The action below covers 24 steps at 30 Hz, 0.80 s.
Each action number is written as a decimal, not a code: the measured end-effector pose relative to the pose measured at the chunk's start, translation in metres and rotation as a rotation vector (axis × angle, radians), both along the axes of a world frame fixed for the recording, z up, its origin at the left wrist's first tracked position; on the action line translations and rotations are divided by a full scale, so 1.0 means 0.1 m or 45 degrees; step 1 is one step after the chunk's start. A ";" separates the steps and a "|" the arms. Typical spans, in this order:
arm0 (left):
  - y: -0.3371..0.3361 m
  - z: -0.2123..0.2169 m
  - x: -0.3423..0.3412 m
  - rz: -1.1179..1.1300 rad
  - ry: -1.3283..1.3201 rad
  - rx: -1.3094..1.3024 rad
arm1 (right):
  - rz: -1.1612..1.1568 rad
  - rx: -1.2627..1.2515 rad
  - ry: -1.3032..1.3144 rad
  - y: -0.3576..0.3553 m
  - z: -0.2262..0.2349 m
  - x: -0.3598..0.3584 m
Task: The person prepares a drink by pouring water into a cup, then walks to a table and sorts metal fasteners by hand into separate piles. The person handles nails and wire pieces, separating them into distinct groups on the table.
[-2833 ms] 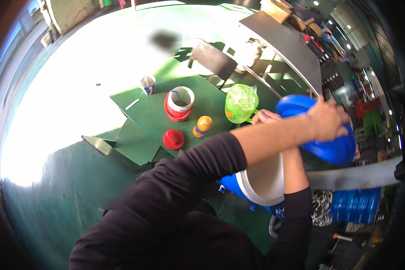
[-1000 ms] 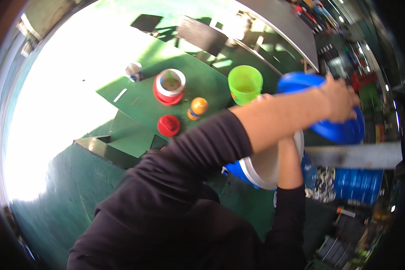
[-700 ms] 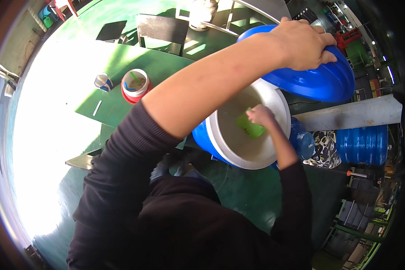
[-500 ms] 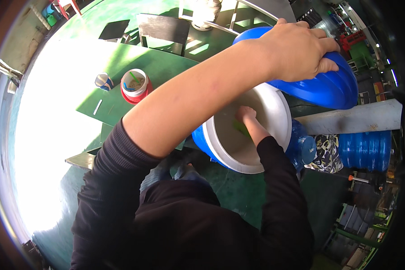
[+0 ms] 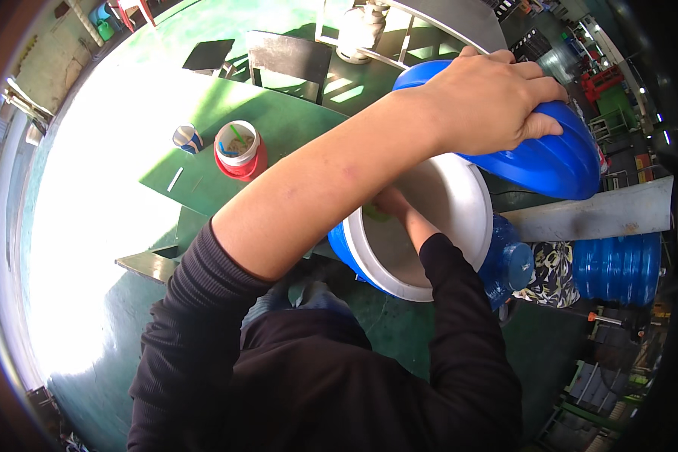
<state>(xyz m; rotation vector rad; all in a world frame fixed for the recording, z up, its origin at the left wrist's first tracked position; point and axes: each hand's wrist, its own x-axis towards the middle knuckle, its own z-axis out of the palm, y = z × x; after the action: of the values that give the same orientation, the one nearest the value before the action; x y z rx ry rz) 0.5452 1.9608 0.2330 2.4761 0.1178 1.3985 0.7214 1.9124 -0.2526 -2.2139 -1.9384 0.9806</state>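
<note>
My left hand (image 5: 497,102), with its forearm crossing above the container, grips a big blue lid (image 5: 535,166), thumb and fingers wrapped over it. The lid is held tilted at the far right of a round, blue-walled cooler drum with a thick white rim (image 5: 481,218). Inside the drum, my right hand (image 5: 390,202) is closed on a green object (image 5: 375,214). Its kind cannot be made out, as my left forearm and right hand cover part of it. The drum's inside looks greyish and shaded.
A green table (image 5: 196,181) at the left bears a red-and-white bucket (image 5: 241,154) with straws and a blue-and-white cup (image 5: 187,139). Chairs (image 5: 290,64) stand behind. Clear blue water bottles (image 5: 614,260) and a patterned cloth (image 5: 554,275) lie right of the drum.
My right hand has moved left inside the drum with the green object, partly under my left forearm. My left hand keeps its hold on the lid. The whole view has shifted slightly.
</note>
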 end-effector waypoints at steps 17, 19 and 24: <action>-0.09 -0.02 -0.09 -0.043 0.061 0.023 | -0.265 -0.213 0.081 -0.37 2.06 -0.58; -0.08 -0.01 -0.09 -0.063 0.086 0.014 | -0.453 -0.371 0.374 -0.52 2.18 -0.41; -0.07 0.00 -0.09 -0.065 0.103 0.019 | -0.739 -0.407 0.955 -1.02 2.62 -0.09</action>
<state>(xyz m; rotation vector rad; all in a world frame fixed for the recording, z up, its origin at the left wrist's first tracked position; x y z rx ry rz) 0.5364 1.9537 0.2326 2.5300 0.0608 1.2838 0.7121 1.8108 0.0091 -1.9053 -0.8133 1.7254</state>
